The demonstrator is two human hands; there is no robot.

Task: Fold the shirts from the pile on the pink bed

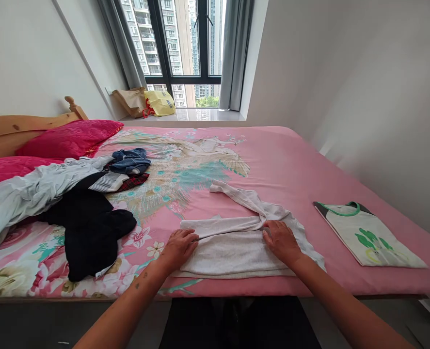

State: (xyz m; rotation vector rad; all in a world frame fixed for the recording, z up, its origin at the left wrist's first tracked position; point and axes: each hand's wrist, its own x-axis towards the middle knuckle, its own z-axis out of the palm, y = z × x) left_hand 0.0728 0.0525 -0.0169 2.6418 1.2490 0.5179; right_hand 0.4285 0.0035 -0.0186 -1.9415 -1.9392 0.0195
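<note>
A white long-sleeved garment point(232, 249) lies partly folded at the near edge of the bed, one sleeve trailing away toward the middle. My left hand point(180, 247) rests on its left edge with the fingers curled over the fabric. My right hand point(280, 241) presses on the folded upper part, fingers closed on the cloth near the sleeve.
A folded white shirt with green trim point(369, 234) lies on the right. A pile of unfolded clothes, black point(89, 225), grey point(29, 191) and blue point(131, 160), covers the left. The pink bedspread point(291, 165), red pillows point(69, 138), wooden headboard and bags point(160, 103) on the windowsill lie beyond.
</note>
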